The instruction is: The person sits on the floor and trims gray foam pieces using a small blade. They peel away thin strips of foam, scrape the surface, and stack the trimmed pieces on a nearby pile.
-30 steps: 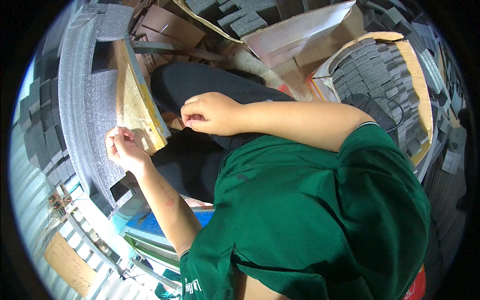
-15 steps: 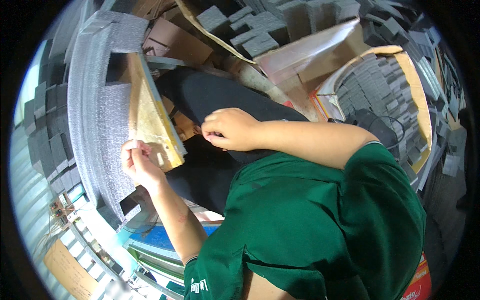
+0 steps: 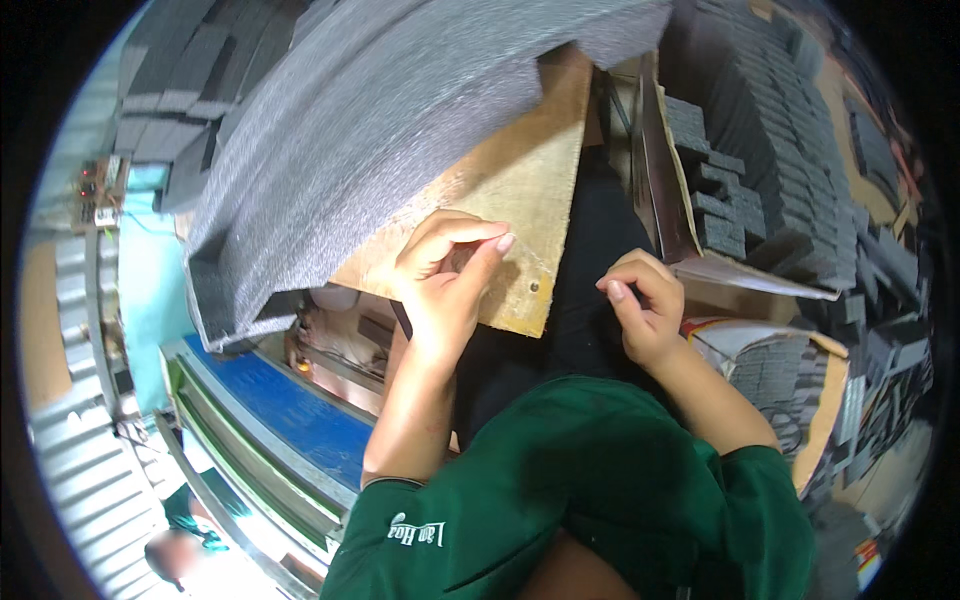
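My left hand (image 3: pixel 445 285) is over a worn wooden board (image 3: pixel 530 190), with thumb and forefinger pressed together. A faint, clear wisp seems to trail from those fingertips, too thin to name. To the right, my right hand (image 3: pixel 648 305) hovers above my dark-trousered leg, its fingers curled in and the thumb against them. Whatever it may hold is hidden. A large grey foam piece (image 3: pixel 400 130), long and notched along its near edge, lies on the board beyond my left hand. Near the board's yellow-edged corner there is a small dark hole.
Open cardboard boxes with grey foam blocks (image 3: pixel 735 205) stand at the right; one box (image 3: pixel 830 400) is close to my right elbow. More grey foam pieces are stacked at the far left. A blue-topped bench (image 3: pixel 285 400) runs at the left, and another person (image 3: pixel 185 545) is beyond it.
The view has swung, so the board and foam now sit more central. My left hand appears over the board instead of at its edge. My right hand is farther right, its fingers still curled.
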The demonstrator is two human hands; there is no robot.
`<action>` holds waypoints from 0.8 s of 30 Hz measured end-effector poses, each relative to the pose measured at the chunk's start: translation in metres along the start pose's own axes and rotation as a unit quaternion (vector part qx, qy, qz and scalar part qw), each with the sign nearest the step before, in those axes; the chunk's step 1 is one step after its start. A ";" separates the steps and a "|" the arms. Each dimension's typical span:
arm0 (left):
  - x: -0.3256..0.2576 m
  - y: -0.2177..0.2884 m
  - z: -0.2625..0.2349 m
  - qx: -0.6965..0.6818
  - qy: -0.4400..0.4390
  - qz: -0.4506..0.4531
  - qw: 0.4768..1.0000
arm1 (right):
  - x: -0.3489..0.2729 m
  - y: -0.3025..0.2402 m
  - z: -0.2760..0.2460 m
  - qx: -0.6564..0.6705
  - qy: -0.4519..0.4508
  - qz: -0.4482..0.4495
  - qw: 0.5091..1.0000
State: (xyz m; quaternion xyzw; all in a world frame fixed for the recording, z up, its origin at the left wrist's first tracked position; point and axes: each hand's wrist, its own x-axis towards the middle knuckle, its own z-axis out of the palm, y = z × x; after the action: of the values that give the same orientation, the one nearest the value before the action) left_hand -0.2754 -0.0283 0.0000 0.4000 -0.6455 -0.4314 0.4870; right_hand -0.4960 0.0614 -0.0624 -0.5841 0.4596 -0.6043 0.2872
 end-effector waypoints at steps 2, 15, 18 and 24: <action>-0.001 -0.002 -0.003 -0.027 0.004 0.017 0.999 | 0.020 -0.009 0.005 0.009 -0.045 -0.003 0.999; -0.006 -0.009 -0.011 0.087 0.009 0.154 0.984 | 0.067 -0.048 0.031 0.002 -0.150 0.130 0.980; -0.005 -0.009 -0.011 0.073 0.000 0.144 0.987 | 0.064 -0.041 0.028 0.046 -0.152 0.114 0.981; -0.004 -0.008 -0.011 0.073 -0.033 0.142 0.987 | 0.061 -0.037 0.021 0.085 -0.163 0.153 0.971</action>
State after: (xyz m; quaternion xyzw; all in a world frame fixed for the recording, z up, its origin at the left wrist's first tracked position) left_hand -0.2629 -0.0287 -0.0065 0.3241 -0.7413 -0.3223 0.4914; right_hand -0.4775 0.0179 -0.0046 -0.5711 0.4376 -0.4868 0.4954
